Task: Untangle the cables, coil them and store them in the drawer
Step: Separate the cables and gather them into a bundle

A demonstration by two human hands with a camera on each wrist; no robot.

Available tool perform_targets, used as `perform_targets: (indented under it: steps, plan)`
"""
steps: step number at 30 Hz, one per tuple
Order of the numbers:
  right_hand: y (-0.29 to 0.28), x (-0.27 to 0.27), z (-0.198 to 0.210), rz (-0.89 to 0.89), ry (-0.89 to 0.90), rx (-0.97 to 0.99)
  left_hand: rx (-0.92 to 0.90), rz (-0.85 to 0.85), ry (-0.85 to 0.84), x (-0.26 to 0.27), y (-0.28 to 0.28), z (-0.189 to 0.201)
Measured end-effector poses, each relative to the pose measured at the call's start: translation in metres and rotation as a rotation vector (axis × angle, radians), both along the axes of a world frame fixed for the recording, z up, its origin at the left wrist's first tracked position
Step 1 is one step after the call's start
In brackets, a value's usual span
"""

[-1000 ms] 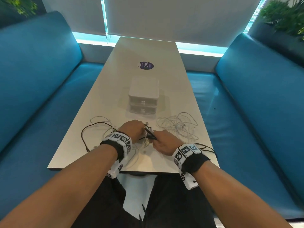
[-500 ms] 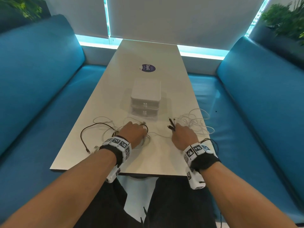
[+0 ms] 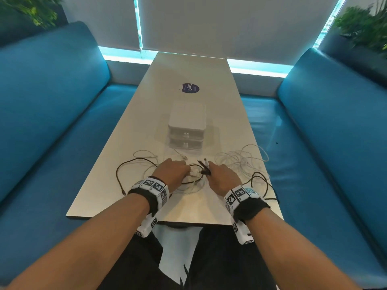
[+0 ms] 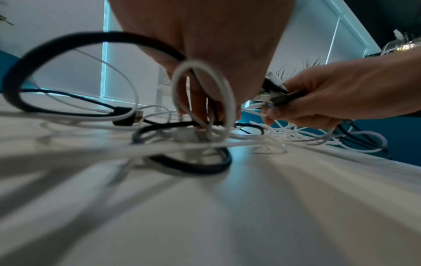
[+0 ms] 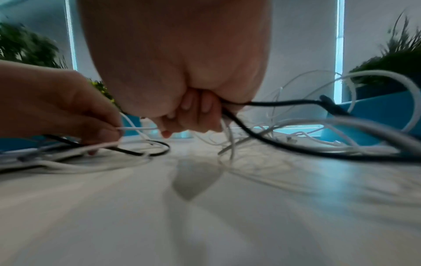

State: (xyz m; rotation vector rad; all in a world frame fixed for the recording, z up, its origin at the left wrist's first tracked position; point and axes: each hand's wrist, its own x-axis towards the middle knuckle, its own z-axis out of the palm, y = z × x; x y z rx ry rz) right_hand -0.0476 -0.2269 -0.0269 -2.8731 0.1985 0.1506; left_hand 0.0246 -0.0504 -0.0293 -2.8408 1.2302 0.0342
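Item one, my right hand (image 3: 223, 178): half a second ago it was out toward the white tangle at the right; now it is back near the table's middle, close beside my left hand (image 3: 172, 172). Its fingers are curled round a bundle of cable ends, black and white plugs (image 3: 204, 166) sticking up out of the fist, and the right wrist view shows a black cable (image 5: 268, 103) running out of the closed fingers to the right. Item two, my left hand: in much the same spot as before, fingertips (image 4: 200, 115) down among the cables; the right wrist view shows thumb and finger pinching a thin white cable (image 5: 134, 128). Item three, the cables: a black cable loop (image 3: 125, 166) lies on the left of the table (image 3: 129, 122), a loose heap of thin white cables (image 3: 240, 160) on the right, more black cable (image 3: 259, 181) near the right table edge, all tangled, none coiled. Item four, the drawer unit (image 3: 187, 120): white, two drawers, both closed, beyond the cables on the table's centre line, untouched. Item five, a round dark sticker (image 3: 190, 88) farther up the table. Item six, blue bench seats (image 3: 52, 114) on both sides.
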Motion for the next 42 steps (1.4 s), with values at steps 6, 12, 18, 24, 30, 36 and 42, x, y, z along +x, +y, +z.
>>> perform_targets:
  steps: [6, 12, 18, 24, 30, 36, 42]
  plan:
    - [-0.023, -0.008, -0.001, -0.199, 0.028, -0.106, 0.092, 0.021, 0.040, 0.004, 0.007, -0.002]
    - [-0.007, 0.002, 0.010, -0.266, -0.114, 0.098, 0.124, 0.013, -0.063, -0.006, -0.009, 0.001]
    - [0.018, 0.006, 0.005, -0.036, -0.016, 0.183, 0.027, 0.023, -0.052, -0.012, -0.015, 0.012]
    - [0.001, 0.002, 0.006, -0.094, -0.028, 0.055, -0.053, 0.082, 0.107, 0.004, 0.008, 0.005]
    - [-0.018, 0.001, 0.006, -0.305, -0.012, 0.058, -0.034, 0.074, 0.070, 0.009, 0.014, 0.002]
    - [0.008, 0.004, 0.011, -0.158, -0.124, 0.165, -0.074, 0.071, 0.003, 0.003, 0.000, -0.008]
    - [0.028, 0.003, 0.006, -0.023, -0.007, 0.154, -0.159, 0.072, -0.014, -0.004, -0.010, -0.008]
